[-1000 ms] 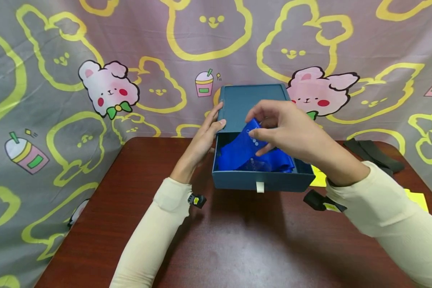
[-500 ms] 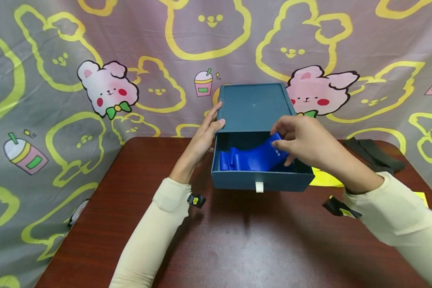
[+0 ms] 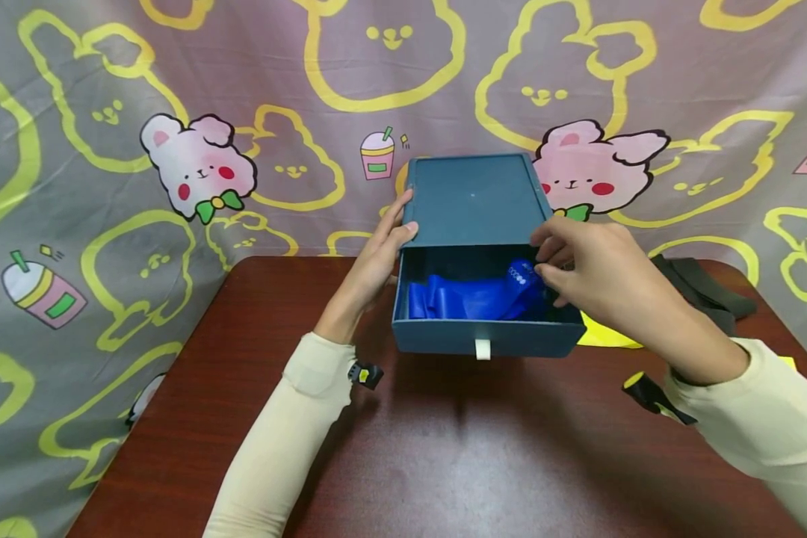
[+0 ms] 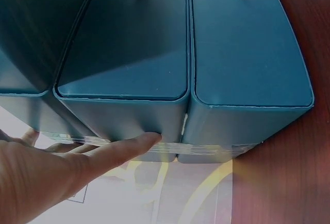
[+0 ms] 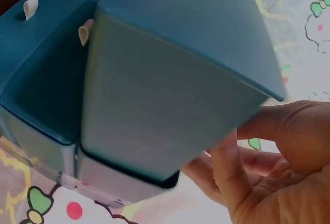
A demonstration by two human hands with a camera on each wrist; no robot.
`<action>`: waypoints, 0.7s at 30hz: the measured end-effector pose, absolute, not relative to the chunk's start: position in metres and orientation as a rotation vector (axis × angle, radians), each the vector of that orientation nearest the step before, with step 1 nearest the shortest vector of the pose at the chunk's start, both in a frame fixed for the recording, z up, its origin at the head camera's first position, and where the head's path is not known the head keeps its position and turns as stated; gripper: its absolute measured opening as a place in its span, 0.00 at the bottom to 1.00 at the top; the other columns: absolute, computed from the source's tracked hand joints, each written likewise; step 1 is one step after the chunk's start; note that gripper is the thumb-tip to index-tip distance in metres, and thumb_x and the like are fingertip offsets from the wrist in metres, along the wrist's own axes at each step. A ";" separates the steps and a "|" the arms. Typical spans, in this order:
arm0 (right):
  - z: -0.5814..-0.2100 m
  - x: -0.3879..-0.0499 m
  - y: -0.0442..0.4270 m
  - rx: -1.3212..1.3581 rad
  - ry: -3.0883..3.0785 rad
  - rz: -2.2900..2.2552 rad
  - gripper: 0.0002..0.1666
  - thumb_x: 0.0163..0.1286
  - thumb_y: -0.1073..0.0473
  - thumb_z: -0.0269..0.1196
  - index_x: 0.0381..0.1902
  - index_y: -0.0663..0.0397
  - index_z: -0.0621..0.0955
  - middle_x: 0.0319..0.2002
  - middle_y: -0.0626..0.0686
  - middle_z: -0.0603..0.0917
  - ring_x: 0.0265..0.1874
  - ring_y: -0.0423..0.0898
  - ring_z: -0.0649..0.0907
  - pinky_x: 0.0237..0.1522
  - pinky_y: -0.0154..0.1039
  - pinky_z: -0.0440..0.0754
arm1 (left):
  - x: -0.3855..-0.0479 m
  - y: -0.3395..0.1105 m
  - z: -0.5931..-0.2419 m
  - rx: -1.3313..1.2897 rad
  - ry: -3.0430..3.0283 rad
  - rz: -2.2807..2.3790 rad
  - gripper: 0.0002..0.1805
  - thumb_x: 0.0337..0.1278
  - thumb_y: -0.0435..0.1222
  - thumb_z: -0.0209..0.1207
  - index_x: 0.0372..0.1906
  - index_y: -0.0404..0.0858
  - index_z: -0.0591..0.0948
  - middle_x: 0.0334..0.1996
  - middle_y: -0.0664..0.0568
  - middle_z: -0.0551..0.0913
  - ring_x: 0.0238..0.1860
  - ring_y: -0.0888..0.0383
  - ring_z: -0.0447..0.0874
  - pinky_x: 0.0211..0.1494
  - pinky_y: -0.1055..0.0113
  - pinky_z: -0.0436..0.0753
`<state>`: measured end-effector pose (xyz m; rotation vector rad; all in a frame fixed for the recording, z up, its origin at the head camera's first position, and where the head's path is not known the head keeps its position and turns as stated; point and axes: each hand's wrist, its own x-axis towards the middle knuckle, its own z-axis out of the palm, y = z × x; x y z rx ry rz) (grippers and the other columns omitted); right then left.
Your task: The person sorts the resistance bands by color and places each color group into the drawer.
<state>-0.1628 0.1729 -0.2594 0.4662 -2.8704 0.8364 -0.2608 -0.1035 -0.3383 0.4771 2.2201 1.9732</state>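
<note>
A dark blue drawer box point(image 3: 474, 198) stands on the table, its top drawer point(image 3: 487, 338) pulled out. Inside lies a folded shiny blue ribbon point(image 3: 471, 297) with white print, one end raised near the drawer's right side. My left hand point(image 3: 376, 258) rests flat against the box's left side, thumb near the top edge. In the left wrist view, the left hand point(image 4: 77, 170) has its thumb on a side panel. My right hand point(image 3: 595, 261), fingers loosely bent, hovers at the drawer's right wall beside the raised ribbon end. In the right wrist view, the drawer hides some right-hand fingertips point(image 5: 227, 157).
Black folded straps point(image 3: 702, 288) lie at the back right of the table point(image 3: 296, 314). Yellow sheets point(image 3: 605, 332) lie right of the box, partly hidden by the right arm. A patterned curtain point(image 3: 296, 67) hangs close behind and at the sides.
My right hand has moved right and slightly down, from gripping the ribbon over the drawer to beside its right wall. The ribbon end has come away from the fingers. The left hand stays put.
</note>
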 end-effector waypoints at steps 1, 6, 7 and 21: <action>-0.259 -0.162 0.175 0.456 -2.868 0.832 0.16 0.72 0.67 0.64 0.56 0.65 0.81 0.46 0.68 0.88 0.34 0.55 0.91 0.27 0.39 0.88 | -0.261 -0.103 -0.338 0.478 2.220 1.974 0.33 0.77 0.55 0.48 0.81 0.75 0.55 0.86 0.60 0.44 0.79 0.35 0.59 0.61 0.27 0.77; -0.256 -0.153 0.182 0.428 -2.813 0.785 0.14 0.71 0.65 0.66 0.53 0.61 0.83 0.45 0.63 0.90 0.40 0.57 0.90 0.34 0.44 0.89 | -0.262 -0.103 -0.339 0.489 2.206 1.984 0.33 0.77 0.54 0.48 0.81 0.74 0.54 0.86 0.59 0.44 0.76 0.33 0.64 0.61 0.29 0.79; -0.256 -0.151 0.183 0.428 -2.793 0.773 0.13 0.70 0.65 0.67 0.52 0.59 0.84 0.44 0.62 0.90 0.41 0.57 0.90 0.35 0.42 0.88 | -0.262 -0.104 -0.339 0.491 2.203 1.987 0.33 0.77 0.54 0.48 0.81 0.74 0.54 0.86 0.59 0.44 0.76 0.33 0.65 0.61 0.29 0.79; -0.260 -0.117 0.186 0.542 -2.524 0.869 0.15 0.63 0.66 0.76 0.47 0.50 0.88 0.40 0.51 0.92 0.36 0.24 0.83 0.36 0.14 0.77 | -0.262 -0.104 -0.339 0.485 2.207 1.991 0.33 0.77 0.53 0.48 0.81 0.74 0.54 0.86 0.58 0.47 0.73 0.33 0.69 0.59 0.30 0.81</action>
